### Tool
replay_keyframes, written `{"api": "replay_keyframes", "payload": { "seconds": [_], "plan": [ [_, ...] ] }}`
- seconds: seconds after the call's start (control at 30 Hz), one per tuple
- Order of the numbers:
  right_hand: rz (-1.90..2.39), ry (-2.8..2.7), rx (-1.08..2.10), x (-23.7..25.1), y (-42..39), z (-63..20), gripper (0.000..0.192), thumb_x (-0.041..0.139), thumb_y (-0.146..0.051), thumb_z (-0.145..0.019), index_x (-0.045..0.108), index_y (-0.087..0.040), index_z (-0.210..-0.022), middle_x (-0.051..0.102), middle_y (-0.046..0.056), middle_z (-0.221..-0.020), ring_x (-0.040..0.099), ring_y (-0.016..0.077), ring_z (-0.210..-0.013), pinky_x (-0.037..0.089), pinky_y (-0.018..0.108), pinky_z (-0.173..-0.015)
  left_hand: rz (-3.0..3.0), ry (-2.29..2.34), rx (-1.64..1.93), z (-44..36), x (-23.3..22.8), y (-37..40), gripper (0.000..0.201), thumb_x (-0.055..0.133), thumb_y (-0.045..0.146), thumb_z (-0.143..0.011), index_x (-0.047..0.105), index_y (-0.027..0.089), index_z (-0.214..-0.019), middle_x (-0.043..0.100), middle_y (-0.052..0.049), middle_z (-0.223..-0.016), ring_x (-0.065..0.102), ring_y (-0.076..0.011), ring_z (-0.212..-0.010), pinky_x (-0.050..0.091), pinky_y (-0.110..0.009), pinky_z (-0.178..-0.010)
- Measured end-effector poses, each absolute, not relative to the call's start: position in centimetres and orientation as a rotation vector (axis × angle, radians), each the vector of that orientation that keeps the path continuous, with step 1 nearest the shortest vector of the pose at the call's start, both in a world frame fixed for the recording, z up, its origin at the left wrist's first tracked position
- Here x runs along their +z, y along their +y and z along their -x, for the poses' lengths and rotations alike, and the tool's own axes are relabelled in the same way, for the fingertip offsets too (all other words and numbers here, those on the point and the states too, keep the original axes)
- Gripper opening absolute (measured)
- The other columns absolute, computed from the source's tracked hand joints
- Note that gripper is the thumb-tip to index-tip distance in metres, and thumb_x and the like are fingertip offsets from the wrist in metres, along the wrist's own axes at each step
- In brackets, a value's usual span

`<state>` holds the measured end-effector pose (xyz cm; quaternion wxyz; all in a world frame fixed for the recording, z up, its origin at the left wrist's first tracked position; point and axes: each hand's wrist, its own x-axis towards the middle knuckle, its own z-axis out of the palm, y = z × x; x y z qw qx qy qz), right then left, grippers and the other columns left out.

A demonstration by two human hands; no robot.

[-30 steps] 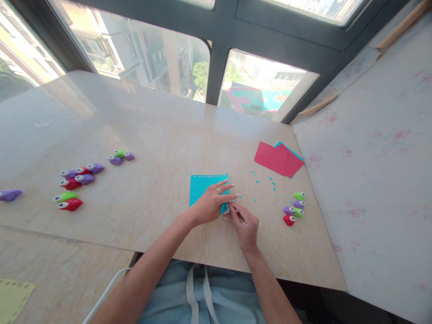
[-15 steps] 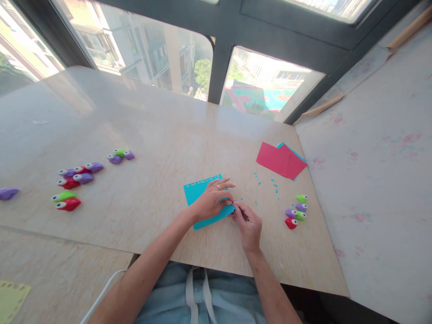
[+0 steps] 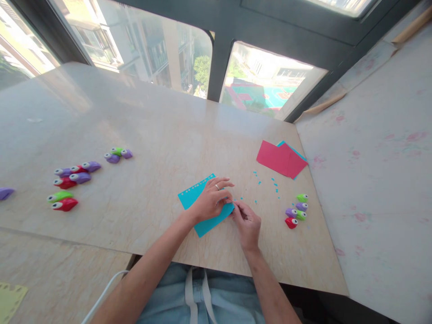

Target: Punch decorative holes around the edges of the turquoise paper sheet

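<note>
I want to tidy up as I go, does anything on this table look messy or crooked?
Tiny teal paper bits lie scattered on the table between the red sheets and the teal sheet, which sits askew to the table edge under the left hand.

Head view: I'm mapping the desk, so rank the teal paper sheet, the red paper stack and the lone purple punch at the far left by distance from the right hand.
1. Teal paper sheet, touching the right hand.
2. Red paper stack, ahead on the right.
3. Lone purple punch, far left edge.

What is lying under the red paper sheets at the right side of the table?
A blue sheet lies under the red paper sheets; only its far edge and corner show. The rest is covered, so whether it has holes is hidden.
</note>
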<state>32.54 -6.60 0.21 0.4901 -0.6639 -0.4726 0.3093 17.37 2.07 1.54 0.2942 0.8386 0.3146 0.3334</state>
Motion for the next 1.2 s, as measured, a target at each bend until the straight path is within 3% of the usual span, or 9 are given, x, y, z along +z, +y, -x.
{"api": "replay_keyframes", "payload": {
  "seconds": [0.63,0.87,1.1,1.2],
  "plan": [
    [1.677,-1.203,0.749,0.7,-6.4,-32.3,0.027,0.061,-0.04,-0.085,0.073,-0.016,-0.089,0.07,0.003,-0.078,0.062,0.0127,-0.063,0.053,0.024,-0.064,-2.278,0.818,0.84,-17.7,1.2,1.9,0.02,0.046,0.014,-0.088,0.064,0.022,-0.088,0.063,-0.002,-0.126,0.045,-0.0182,-0.133,0.032,-0.043,-0.113],
    [1.636,-1.058,0.86,1.0,-6.6,-32.7,0.029,0.06,-0.042,-0.086,0.07,-0.016,-0.088,0.074,0.007,-0.088,0.07,0.0165,-0.067,0.058,0.027,-0.066,-2.245,0.865,0.881,-17.4,0.9,2.2,0.023,0.044,0.013,-0.089,0.064,0.022,-0.09,0.064,-0.003,-0.125,0.045,-0.0176,-0.133,0.036,-0.041,-0.111],
    [1.694,-0.993,0.946,2.0,-7.3,-34.5,0.037,0.064,-0.05,-0.085,0.07,-0.015,-0.096,0.075,0.012,-0.1,0.072,0.0186,-0.066,0.054,0.025,-0.054,-2.296,0.867,0.823,-17.4,0.7,2.2,0.027,0.044,0.026,-0.096,0.069,0.022,-0.087,0.064,-0.004,-0.125,0.047,-0.0187,-0.133,0.038,-0.041,-0.109],
    [1.656,-0.907,1.035,2.5,-7.7,-35.5,0.041,0.068,-0.052,-0.081,0.069,-0.013,-0.094,0.075,0.014,-0.098,0.071,0.0181,-0.062,0.051,0.024,-0.051,-2.351,0.853,0.753,-17.5,0.9,2.0,0.025,0.045,0.029,-0.096,0.07,0.024,-0.095,0.062,-0.004,-0.13,0.045,-0.0201,-0.135,0.039,-0.043,-0.11]
  ]
}}
